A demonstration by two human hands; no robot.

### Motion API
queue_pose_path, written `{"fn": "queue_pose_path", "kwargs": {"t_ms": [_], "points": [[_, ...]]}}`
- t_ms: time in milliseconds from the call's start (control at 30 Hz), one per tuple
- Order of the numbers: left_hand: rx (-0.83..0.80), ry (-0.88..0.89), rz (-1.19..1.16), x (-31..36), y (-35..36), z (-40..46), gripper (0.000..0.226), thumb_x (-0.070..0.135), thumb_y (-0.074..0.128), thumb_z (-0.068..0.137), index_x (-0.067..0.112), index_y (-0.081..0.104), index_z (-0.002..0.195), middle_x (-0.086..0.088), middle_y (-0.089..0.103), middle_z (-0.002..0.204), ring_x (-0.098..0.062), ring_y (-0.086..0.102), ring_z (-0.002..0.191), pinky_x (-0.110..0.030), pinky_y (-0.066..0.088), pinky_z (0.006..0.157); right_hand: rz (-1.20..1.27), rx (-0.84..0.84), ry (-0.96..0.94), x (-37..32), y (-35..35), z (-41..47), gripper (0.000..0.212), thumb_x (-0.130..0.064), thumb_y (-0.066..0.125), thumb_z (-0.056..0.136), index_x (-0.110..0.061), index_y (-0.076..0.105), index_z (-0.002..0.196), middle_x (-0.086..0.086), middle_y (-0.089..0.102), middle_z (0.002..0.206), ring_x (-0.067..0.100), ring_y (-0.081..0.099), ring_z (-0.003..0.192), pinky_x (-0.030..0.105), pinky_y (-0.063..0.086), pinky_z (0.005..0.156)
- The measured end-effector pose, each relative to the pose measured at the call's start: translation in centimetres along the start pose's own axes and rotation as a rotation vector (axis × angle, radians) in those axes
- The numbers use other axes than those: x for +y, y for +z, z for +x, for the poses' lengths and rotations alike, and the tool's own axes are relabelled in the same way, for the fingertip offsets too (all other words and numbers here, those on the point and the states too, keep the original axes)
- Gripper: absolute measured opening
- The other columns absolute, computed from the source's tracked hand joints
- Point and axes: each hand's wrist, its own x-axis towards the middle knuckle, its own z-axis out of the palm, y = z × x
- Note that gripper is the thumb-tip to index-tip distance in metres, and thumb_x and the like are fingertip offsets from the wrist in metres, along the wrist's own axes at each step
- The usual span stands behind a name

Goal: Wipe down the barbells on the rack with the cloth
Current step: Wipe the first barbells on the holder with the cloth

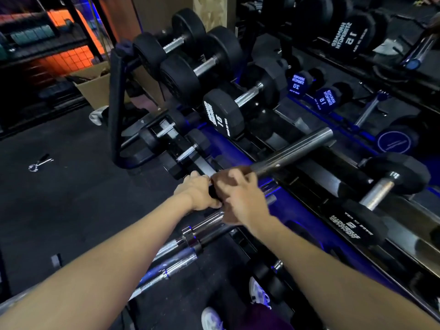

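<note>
Head cam, looking down at gym rack [309, 210], blue-lit frame, low lighting.

L hand [198, 192] and R hand [240, 198] meet at one spot over the lower front edge of the rack. Between them: a dark object [215, 192], prob. the cloth, black, mostly hidden by fingers. L grip: fingers curled round the dark piece from the left, thumb underneath. R grip: fingers curled over the top of the same spot, knuckles up; cannot tell if R also holds the bar under it.

Grey steel bar [292, 151] runs up and to the right from under R hand, free end well above the rack rail, tilted. Matte, no plates on it.

Below the hands: several chrome barbells [181, 246] lying side by side, pointing toward lower left, collars visible, blue reflections on sleeves. One chrome bar passes just under both hands.

Rack upper tiers: black dumbbells [223, 115], nearest marked 15, bigger round-headed ones behind. Another dumbbell [385, 182] to the right on the lower rail. Mirror [381, 67] behind rack shows reversed 20 and 15 labels.

Floor [59, 186]: dark rubber mat. Small metal clip [39, 163] lying at left, well apart from rack. Cardboard box [95, 86] at back left. White shoes [258, 291] at bottom of view.
</note>
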Motion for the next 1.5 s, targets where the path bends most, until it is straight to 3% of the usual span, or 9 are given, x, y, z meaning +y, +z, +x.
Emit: {"fn": "queue_pose_path", "kwargs": {"t_ms": [200,300,533,733,1067,1300,1400,1500], "points": [[0.096,0.011,0.086,2.8,-0.2,0.8,0.066,0.041,0.075,0.075,0.016,0.047,0.129,-0.007,0.04,0.126,-0.025,0.04,0.123,-0.039,0.039,0.097,0.063,0.027,-0.055,3.5,0.0,0.7,0.041,-0.035,0.042,0.093,-0.033,0.051,0.133,-0.001,0.033,0.139,0.019,0.038,0.104,0.038,0.046,0.093],[0.139,0.058,0.069,4.6,0.1,1.5,0.06,0.038,0.072,0.08,0.019,0.046,0.131,-0.005,0.041,0.127,-0.025,0.039,0.123,-0.038,0.039,0.096,-0.043,0.059,0.029,6.0,-1.6,1.2,0.042,-0.023,0.052,0.095,-0.036,0.051,0.134,-0.004,0.03,0.141,0.026,0.03,0.118,0.034,0.048,0.092],[0.192,0.132,0.108,9.4,0.9,4.0,0.063,0.036,0.07,0.082,0.019,0.041,0.136,-0.004,0.041,0.131,-0.023,0.04,0.125,-0.037,0.04,0.096,-0.007,0.099,0.117,12.4,-4.0,3.5,0.046,-0.006,0.053,0.093,-0.033,0.056,0.131,-0.006,0.03,0.143,0.029,0.03,0.117,0.03,0.046,0.089],[0.222,0.128,0.174,11.8,1.3,5.9,0.062,0.034,0.071,0.081,0.018,0.042,0.134,-0.003,0.044,0.127,-0.022,0.043,0.12,-0.034,0.039,0.094,0.027,0.138,0.152,17.3,-5.2,5.5,0.044,-0.004,0.056,0.091,-0.03,0.061,0.126,-0.002,0.036,0.14,0.033,0.033,0.112,0.038,0.043,0.092],[0.156,0.113,0.201,12.4,0.9,6.4,0.058,0.027,0.071,0.082,0.014,0.043,0.132,-0.006,0.046,0.13,-0.025,0.049,0.117,-0.039,0.048,0.092,0.134,0.19,0.366,23.7,-8.9,6.9,0.049,0.003,0.053,0.092,-0.024,0.057,0.132,-0.002,0.031,0.142,0.032,0.032,0.117,0.041,0.039,0.103],[0.096,0.136,0.184,12.0,0.6,6.7,0.06,0.028,0.07,0.084,0.015,0.042,0.136,-0.007,0.047,0.131,-0.026,0.05,0.118,-0.036,0.044,0.096,0.251,0.277,0.519,23.8,-8.9,7.4,0.044,0.001,0.063,0.087,-0.015,0.06,0.128,0.001,0.043,0.127,0.029,0.045,0.115,0.033,0.04,0.103],[0.063,0.143,0.147,11.4,0.2,6.6,0.059,0.028,0.071,0.083,0.017,0.045,0.134,-0.007,0.049,0.129,-0.027,0.051,0.116,-0.035,0.043,0.096,0.328,0.262,0.459,21.5,-8.0,6.5,0.041,0.002,0.065,0.084,-0.013,0.064,0.122,-0.001,0.046,0.121,0.024,0.047,0.116,0.03,0.036,0.108],[0.044,0.16,0.119,10.8,-0.1,6.3,0.058,0.029,0.071,0.083,0.017,0.046,0.134,-0.007,0.049,0.129,-0.026,0.052,0.116,-0.033,0.042,0.095,0.334,0.227,0.392,18.5,-6.4,5.2,0.041,0.001,0.064,0.085,-0.017,0.066,0.121,-0.002,0.046,0.118,0.027,0.047,0.111,0.033,0.039,0.102]]}}
